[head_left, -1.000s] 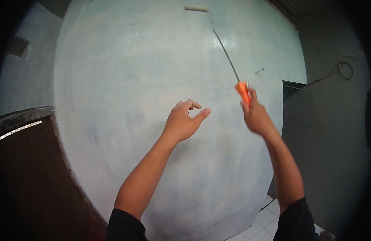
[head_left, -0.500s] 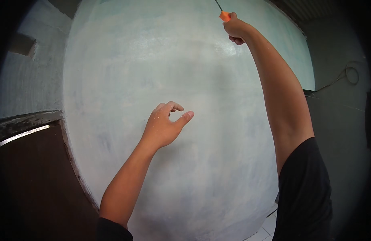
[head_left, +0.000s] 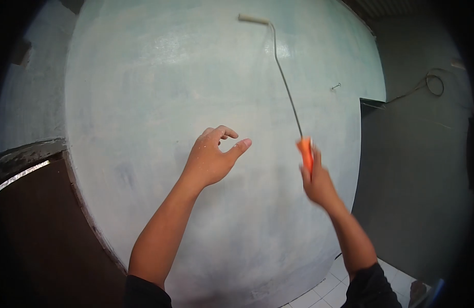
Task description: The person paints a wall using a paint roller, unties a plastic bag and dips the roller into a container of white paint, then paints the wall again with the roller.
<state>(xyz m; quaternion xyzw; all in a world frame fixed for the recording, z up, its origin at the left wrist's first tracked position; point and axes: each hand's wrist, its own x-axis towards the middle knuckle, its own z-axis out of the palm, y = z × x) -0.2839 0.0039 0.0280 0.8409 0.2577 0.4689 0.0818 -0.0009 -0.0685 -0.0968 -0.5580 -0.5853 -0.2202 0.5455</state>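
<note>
My right hand is wrapped round the orange handle of a long paint roller. The thin metal rod rises from the handle, and its small pale roller head lies near the top of the light blue-green wall. Whether the head touches the wall I cannot tell. My left hand is raised in front of the middle of the wall, thumb and fingers apart and curved, with nothing between them. White specks show on its back.
A nail sticks out of the wall at the upper right. Farther right a looped cable hangs on a grey wall. A dark brown door stands at the lower left, and white floor tiles show at the bottom right.
My right hand rose until the roller head left the top of the view, then came back down with the roller. My left hand shifted left between the first two frames and stayed open.
</note>
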